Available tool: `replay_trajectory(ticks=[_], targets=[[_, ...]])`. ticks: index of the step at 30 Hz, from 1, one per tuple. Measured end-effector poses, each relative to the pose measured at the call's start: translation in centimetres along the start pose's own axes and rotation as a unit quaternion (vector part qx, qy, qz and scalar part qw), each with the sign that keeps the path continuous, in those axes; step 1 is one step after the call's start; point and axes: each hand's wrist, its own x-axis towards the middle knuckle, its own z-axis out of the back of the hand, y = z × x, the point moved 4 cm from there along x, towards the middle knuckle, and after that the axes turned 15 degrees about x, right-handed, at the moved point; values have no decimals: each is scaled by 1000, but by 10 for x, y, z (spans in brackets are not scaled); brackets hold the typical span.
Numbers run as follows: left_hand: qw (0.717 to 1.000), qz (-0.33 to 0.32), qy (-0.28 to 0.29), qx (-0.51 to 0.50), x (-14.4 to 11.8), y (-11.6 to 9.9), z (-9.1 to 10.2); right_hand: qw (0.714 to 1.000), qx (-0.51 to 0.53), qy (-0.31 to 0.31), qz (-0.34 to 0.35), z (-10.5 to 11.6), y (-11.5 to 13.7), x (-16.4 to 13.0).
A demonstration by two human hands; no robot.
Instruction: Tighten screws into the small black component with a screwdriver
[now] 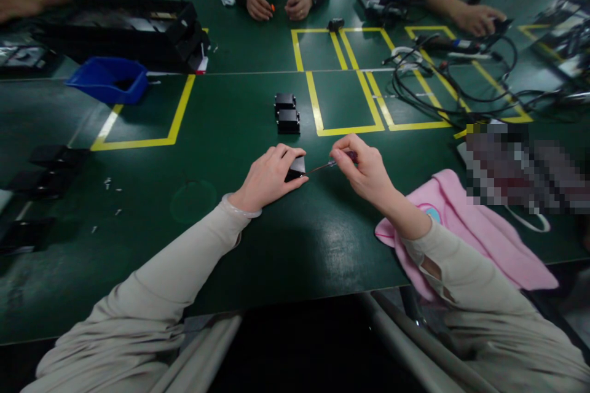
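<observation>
We're at the green table (258, 245) with our left hand (270, 177) wrapped around a small black block (296, 168), fingers curled over its top and pinning it to the table surface. Our right hand (364, 171) is pinched around a thin screwdriver (329, 164), and the tip points toward 9 o'clock, right at the block's side, basically touching it as far as we can tell. So the block sits dead centre in front of us, just under the left fingers.

Up at 12 o'clock from the hands there are 2 more black blocks (287, 114) sitting touching each other, right beside a yellow tape square (345, 101). A pink cloth (465, 233) lies at 3 o'clock under our right forearm. A blue tray (107, 79) sits out at 10 o'clock, next to a long black case (124, 27). A tangle of black cables (442, 83) sprawls at 2 o'clock. Some tiny screws (110, 185) are scattered at 9 o'clock, near dark trays (43, 179) along the left edge.

Across the table, another person's hands (279, 6) rest close together, holding something small and orange.
</observation>
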Motion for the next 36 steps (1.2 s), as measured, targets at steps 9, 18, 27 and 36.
replay_trajectory(ticks=[9, 18, 27, 36], targets=[[1000, 2, -1, -3, 0, 0, 0, 1000, -11, 7, -8, 0, 1, 0], [1000, 5, 2, -1, 0, 0, 0, 1000, 0, 0, 4, 0, 2, -1], [1000, 4, 2, -5, 0, 0, 0, 1000, -4, -10, 2, 0, 0, -2], [1000, 3, 3, -2, 0, 0, -1, 1000, -6, 6, -11, 0, 0, -1]])
